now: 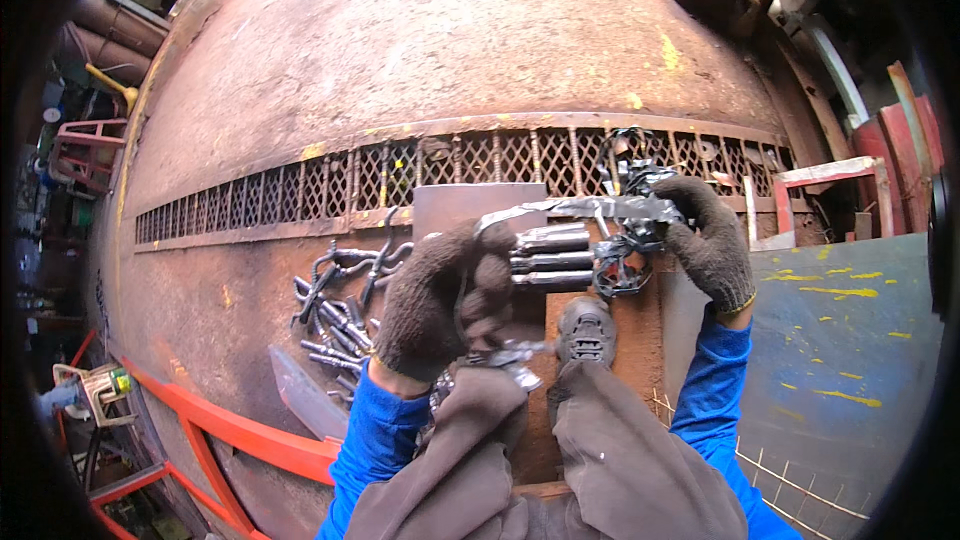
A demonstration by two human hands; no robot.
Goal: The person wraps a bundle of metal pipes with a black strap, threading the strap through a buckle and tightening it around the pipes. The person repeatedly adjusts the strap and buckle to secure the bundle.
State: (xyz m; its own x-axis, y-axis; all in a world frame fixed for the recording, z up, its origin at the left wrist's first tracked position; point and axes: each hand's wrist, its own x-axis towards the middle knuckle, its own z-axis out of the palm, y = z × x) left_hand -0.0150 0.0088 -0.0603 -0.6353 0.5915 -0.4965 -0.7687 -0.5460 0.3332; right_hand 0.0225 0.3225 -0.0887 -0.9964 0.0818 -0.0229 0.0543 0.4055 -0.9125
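My left hand [435,295], in a dark knit glove, is closed with its fingers wrapped round a bundle of shiny metal tubes [552,262]. The tube ends stick out to the right of my fingers. My right hand [712,245], gloved alike, pinches one end of a silvery strip [580,208], which looks like tape or plastic film. That strip runs taut across to the top of my left hand, above the tubes. Crumpled black and silver scraps [622,265] lie beside the tube ends. More silvery scrap [518,360] shows under my left hand.
Several loose bent metal rods and tubes [340,325] lie in a pile to the left. A rusty floor grating [370,180] runs across ahead. An orange-red frame [240,420] stands at lower left, a grey metal sheet [850,340] at right. My shoe [586,332] is below the tubes.
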